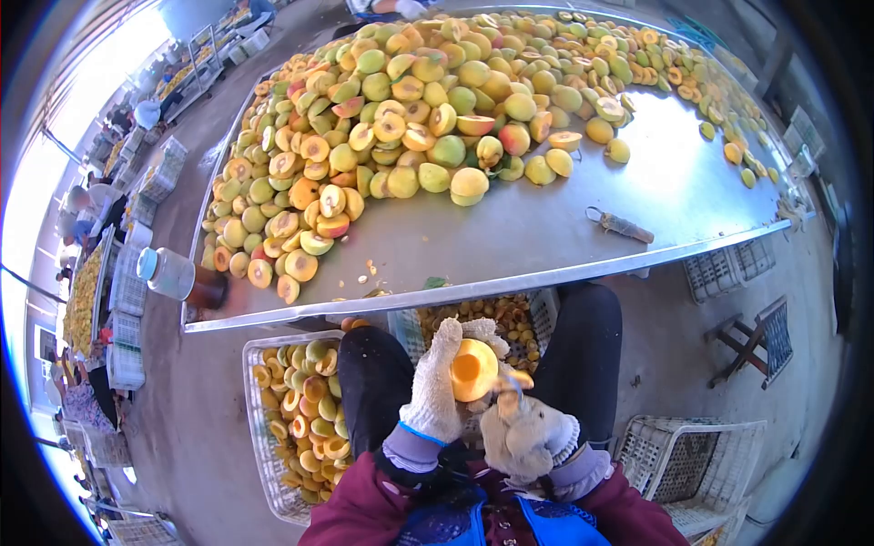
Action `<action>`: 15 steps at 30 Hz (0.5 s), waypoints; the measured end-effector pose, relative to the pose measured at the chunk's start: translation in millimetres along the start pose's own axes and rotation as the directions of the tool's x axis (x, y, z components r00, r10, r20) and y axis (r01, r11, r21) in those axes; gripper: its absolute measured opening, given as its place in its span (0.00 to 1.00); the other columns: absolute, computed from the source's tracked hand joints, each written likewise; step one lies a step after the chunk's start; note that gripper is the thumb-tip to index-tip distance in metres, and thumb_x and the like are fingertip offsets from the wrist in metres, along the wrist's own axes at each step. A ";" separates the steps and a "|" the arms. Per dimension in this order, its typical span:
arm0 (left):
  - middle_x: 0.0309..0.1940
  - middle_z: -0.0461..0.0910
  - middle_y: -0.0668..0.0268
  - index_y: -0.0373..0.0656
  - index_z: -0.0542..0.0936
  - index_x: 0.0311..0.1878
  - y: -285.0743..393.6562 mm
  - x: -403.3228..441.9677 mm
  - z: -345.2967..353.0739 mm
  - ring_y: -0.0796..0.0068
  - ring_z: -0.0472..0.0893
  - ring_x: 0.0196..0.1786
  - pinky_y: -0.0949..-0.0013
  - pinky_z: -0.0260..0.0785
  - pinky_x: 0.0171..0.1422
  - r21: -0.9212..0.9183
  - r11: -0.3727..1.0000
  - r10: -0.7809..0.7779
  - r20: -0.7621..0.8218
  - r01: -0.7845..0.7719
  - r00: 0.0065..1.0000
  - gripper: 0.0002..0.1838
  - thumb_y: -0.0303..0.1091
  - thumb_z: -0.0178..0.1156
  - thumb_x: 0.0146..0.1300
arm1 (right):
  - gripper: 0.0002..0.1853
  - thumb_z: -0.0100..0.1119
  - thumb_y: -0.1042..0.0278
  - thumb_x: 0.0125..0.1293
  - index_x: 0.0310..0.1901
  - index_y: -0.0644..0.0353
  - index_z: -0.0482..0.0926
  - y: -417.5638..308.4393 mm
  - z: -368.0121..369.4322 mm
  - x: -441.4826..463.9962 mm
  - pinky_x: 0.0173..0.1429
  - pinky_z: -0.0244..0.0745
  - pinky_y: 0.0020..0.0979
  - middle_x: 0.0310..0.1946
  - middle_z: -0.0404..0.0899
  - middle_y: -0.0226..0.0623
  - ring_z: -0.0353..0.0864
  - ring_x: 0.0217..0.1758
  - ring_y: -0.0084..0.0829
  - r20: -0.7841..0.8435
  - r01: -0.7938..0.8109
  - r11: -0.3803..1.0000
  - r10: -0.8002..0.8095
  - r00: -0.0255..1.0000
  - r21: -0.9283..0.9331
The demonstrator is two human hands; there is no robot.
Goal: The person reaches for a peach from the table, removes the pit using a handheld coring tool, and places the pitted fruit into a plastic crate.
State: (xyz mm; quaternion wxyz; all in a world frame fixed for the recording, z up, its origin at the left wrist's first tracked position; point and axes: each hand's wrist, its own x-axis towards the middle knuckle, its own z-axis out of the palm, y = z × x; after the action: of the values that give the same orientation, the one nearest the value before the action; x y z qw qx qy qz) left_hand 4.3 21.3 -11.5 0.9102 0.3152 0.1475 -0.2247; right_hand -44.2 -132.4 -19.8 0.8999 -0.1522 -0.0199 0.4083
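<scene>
My left hand, in a pale knit glove, is closed around a halved yellow peach. The cut face points up and shows a smooth round hollow with no pit. My right hand, also gloved, is closed on a pitting tool; its handle is hidden in the fist, and a bit of its metal loop shows beside the peach. A small yellow piece is at the loop. Below both hands, a crate with pits and scraps stands between my knees.
A metal table bears a large heap of halved peaches. On it lie another loop tool and a bottle of dark liquid. Left of me stands a crate of peach halves; right, a white crate and a folding stool.
</scene>
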 end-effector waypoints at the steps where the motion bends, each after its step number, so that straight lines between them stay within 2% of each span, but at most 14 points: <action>1: 0.41 0.82 0.59 0.37 0.74 0.55 3.2 -5.4 -0.4 0.64 0.84 0.37 0.65 0.78 0.43 0.286 0.953 0.134 -0.105 -0.099 0.985 0.28 0.56 0.48 0.72 | 0.09 0.66 0.67 0.58 0.31 0.62 0.76 -2.0 1.1 1.0 0.35 0.70 0.24 0.26 0.76 0.31 0.76 0.31 0.21 0.008 -0.013 1.000 0.013 1.000 0.003; 2: 0.41 0.82 0.59 0.36 0.75 0.55 11.1 -7.2 -9.1 0.65 0.84 0.38 0.65 0.78 0.45 0.442 0.880 0.235 -0.082 -0.176 0.969 0.28 0.56 0.48 0.72 | 0.08 0.65 0.69 0.57 0.30 0.63 0.76 -9.4 6.0 4.1 0.27 0.66 0.23 0.21 0.74 0.32 0.74 0.23 0.23 -0.164 -0.124 0.983 0.101 0.981 -0.136; 3: 0.42 0.83 0.58 0.36 0.75 0.55 19.6 -13.0 -19.1 0.66 0.84 0.40 0.66 0.77 0.47 0.469 0.856 0.287 -0.083 -0.217 0.954 0.28 0.55 0.48 0.73 | 0.08 0.64 0.70 0.56 0.29 0.64 0.76 -16.4 11.4 9.6 0.19 0.62 0.23 0.16 0.72 0.34 0.71 0.15 0.26 -0.335 -0.249 0.933 0.155 0.929 -0.259; 4: 0.42 0.82 0.57 0.36 0.75 0.55 28.1 -18.7 -33.6 0.67 0.83 0.41 0.67 0.77 0.47 0.500 0.817 0.387 -0.104 -0.288 0.916 0.26 0.53 0.48 0.74 | 0.08 0.61 0.70 0.58 0.28 0.65 0.75 -8.9 4.8 11.7 0.15 0.60 0.26 0.11 0.69 0.34 0.66 0.09 0.26 -0.381 -0.189 0.922 0.050 0.923 -0.338; 5: 0.42 0.82 0.57 0.36 0.75 0.55 37.1 -24.7 -52.0 0.67 0.83 0.41 0.67 0.77 0.48 0.532 0.769 0.484 -0.123 -0.354 0.867 0.25 0.51 0.48 0.74 | 0.08 0.61 0.70 0.58 0.28 0.65 0.75 -7.8 3.2 12.0 0.15 0.60 0.26 0.11 0.69 0.34 0.66 0.09 0.26 -0.360 -0.194 0.918 0.061 0.931 -0.346; 7: 0.46 0.81 0.58 0.36 0.75 0.56 59.9 -38.6 -101.4 0.66 0.82 0.47 0.65 0.75 0.52 0.810 0.444 0.740 -0.090 -0.384 0.667 0.21 0.46 0.49 0.74 | 0.07 0.62 0.69 0.62 0.31 0.64 0.77 -11.6 1.9 12.2 0.18 0.63 0.23 0.17 0.72 0.29 0.68 0.14 0.21 -0.320 -0.170 0.921 0.053 0.946 -0.350; 9: 0.52 0.79 0.57 0.40 0.75 0.59 80.0 -59.1 -138.8 0.62 0.80 0.54 0.63 0.73 0.58 0.976 0.159 0.843 -0.057 -0.147 0.535 0.21 0.43 0.53 0.71 | 0.07 0.61 0.70 0.62 0.31 0.65 0.78 -13.0 6.8 13.6 0.15 0.61 0.23 0.15 0.71 0.31 0.66 0.10 0.23 -0.336 -0.163 0.933 0.049 0.940 -0.320; 10: 0.54 0.78 0.57 0.43 0.75 0.60 88.3 -70.3 -157.3 0.61 0.79 0.56 0.63 0.71 0.60 0.987 0.051 0.792 -0.133 0.153 0.596 0.21 0.43 0.55 0.69 | 0.07 0.61 0.70 0.62 0.32 0.65 0.77 -13.5 5.8 12.9 0.15 0.61 0.23 0.15 0.71 0.31 0.66 0.10 0.23 -0.361 -0.207 0.937 0.097 0.928 -0.281; 11: 0.56 0.77 0.56 0.45 0.74 0.62 96.2 -79.9 -178.9 0.60 0.77 0.58 0.63 0.70 0.62 0.902 -0.079 0.743 -0.230 0.425 0.628 0.22 0.43 0.56 0.68 | 0.08 0.61 0.70 0.62 0.32 0.66 0.77 -14.4 3.7 13.2 0.16 0.62 0.24 0.15 0.71 0.32 0.67 0.10 0.23 -0.385 -0.248 0.937 0.141 0.912 -0.244; 12: 0.56 0.77 0.53 0.48 0.76 0.60 108.4 -88.0 -184.8 0.59 0.78 0.57 0.63 0.70 0.61 0.830 -0.318 0.589 -0.206 0.458 0.782 0.21 0.41 0.60 0.65 | 0.08 0.62 0.70 0.62 0.32 0.66 0.77 -13.8 1.3 14.3 0.15 0.62 0.24 0.14 0.71 0.32 0.67 0.11 0.23 -0.390 -0.266 0.937 0.163 0.906 -0.226; 13: 0.56 0.77 0.53 0.48 0.76 0.60 113.5 -88.1 -188.6 0.59 0.78 0.57 0.63 0.70 0.61 0.830 -0.314 0.598 -0.204 0.461 0.775 0.21 0.41 0.60 0.65 | 0.08 0.62 0.70 0.62 0.32 0.66 0.77 -13.0 -0.1 15.6 0.15 0.62 0.24 0.14 0.71 0.32 0.67 0.11 0.23 -0.383 -0.268 0.934 0.165 0.909 -0.234; 15: 0.54 0.78 0.53 0.44 0.78 0.57 131.8 -85.0 -183.1 0.57 0.78 0.57 0.62 0.70 0.61 0.889 -0.260 0.695 -0.098 0.376 0.712 0.20 0.40 0.62 0.63 | 0.07 0.62 0.70 0.61 0.32 0.65 0.76 -11.3 -0.3 19.0 0.15 0.61 0.24 0.14 0.71 0.32 0.67 0.11 0.23 -0.415 -0.276 0.933 0.163 0.895 -0.229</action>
State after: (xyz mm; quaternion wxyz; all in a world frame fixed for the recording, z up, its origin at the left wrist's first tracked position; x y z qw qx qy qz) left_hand -25.5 257.7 -48.5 0.1958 0.9667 0.1626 0.0261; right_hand -23.2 -125.4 -18.5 0.8022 -0.3582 0.1187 0.4627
